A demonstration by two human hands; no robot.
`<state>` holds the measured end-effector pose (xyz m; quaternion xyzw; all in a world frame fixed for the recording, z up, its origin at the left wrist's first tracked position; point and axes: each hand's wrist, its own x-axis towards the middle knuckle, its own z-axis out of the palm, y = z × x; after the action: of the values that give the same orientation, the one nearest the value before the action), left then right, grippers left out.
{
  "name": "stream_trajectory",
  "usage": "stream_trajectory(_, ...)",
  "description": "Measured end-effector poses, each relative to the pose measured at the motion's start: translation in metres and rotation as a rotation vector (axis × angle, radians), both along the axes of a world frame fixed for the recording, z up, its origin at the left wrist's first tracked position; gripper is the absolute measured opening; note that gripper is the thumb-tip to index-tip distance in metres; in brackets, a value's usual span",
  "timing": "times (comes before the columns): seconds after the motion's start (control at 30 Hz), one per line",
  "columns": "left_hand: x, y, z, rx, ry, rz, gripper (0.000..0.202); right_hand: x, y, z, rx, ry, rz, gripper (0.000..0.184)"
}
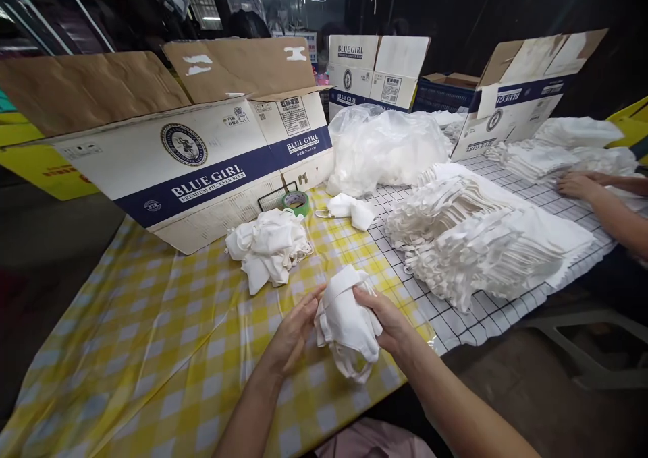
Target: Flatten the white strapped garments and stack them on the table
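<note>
Between my two hands I hold a small bundle of white fabric masks (347,323) just above the yellow checked tablecloth (152,350). My left hand (293,330) presses its fingers against the bundle's left side. On the right side, my right hand (387,320) has its fingers curled round the bundle. A crumpled bunch of the same white masks (268,245) lies a little farther out, to the left. A single white mask (352,210) lies beyond it.
A large open BLUE GIRL carton (202,161) lies on its side at the back left, a green tape roll (296,202) beside it. Fanned stacks of white masks (480,235), a clear plastic bag (385,144) and two more cartons fill the right. Another person's hands (582,185) work at far right.
</note>
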<state>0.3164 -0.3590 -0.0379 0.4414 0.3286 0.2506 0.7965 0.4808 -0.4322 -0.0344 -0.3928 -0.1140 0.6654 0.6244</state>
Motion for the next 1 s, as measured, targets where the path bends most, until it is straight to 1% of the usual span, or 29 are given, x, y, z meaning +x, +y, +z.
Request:
stream_trajectory(0.07,0.002,-0.006,0.000,-0.116,-0.094,-0.103,0.050,0.001,0.001,-0.001,-0.029,0.008,0.014,0.033)
stream_trajectory(0.1,0.003,-0.008,0.000,-0.138,-0.116,-0.130,0.050,0.001,0.001,-0.002,-0.037,0.014,0.017,0.033)
stream_trajectory(0.17,0.004,-0.010,0.001,-0.139,-0.133,-0.135,0.050,0.004,0.002,-0.002,-0.045,0.025,0.008,0.032)
stream_trajectory(0.27,0.001,-0.008,0.004,-0.091,-0.123,-0.098,0.046,0.007,0.001,-0.002,-0.045,0.020,-0.015,0.031)
stream_trajectory(0.4,-0.004,-0.006,0.010,0.019,-0.075,-0.104,0.039,0.008,0.000,-0.004,-0.042,-0.040,-0.015,0.034)
stream_trajectory(0.5,-0.005,-0.006,0.013,0.101,-0.006,-0.085,0.034,0.008,-0.001,-0.004,-0.050,-0.100,-0.070,0.037)
stream_trajectory(0.57,-0.006,-0.007,0.014,0.142,0.018,-0.096,0.032,0.010,0.000,-0.003,-0.029,-0.138,-0.082,0.037)
stream_trajectory(0.7,-0.006,-0.007,0.016,0.213,0.063,-0.167,0.030,0.017,0.001,-0.001,0.015,-0.211,-0.036,0.039)
stream_trajectory(0.8,-0.006,-0.006,0.017,0.229,0.103,-0.166,0.031,0.022,0.002,-0.002,0.025,-0.304,0.023,0.032)
stream_trajectory(0.9,-0.006,-0.004,0.012,0.223,0.114,-0.150,0.032,0.025,0.003,-0.003,0.049,-0.326,0.097,0.028)
stream_trajectory(0.97,-0.006,-0.001,0.004,0.239,0.144,-0.146,0.032,0.025,0.005,-0.003,0.068,-0.316,0.092,0.029)
stream_trajectory(1.0,-0.007,0.001,0.000,0.266,0.182,-0.119,0.033,0.025,0.006,-0.002,0.074,-0.324,0.075,0.028)
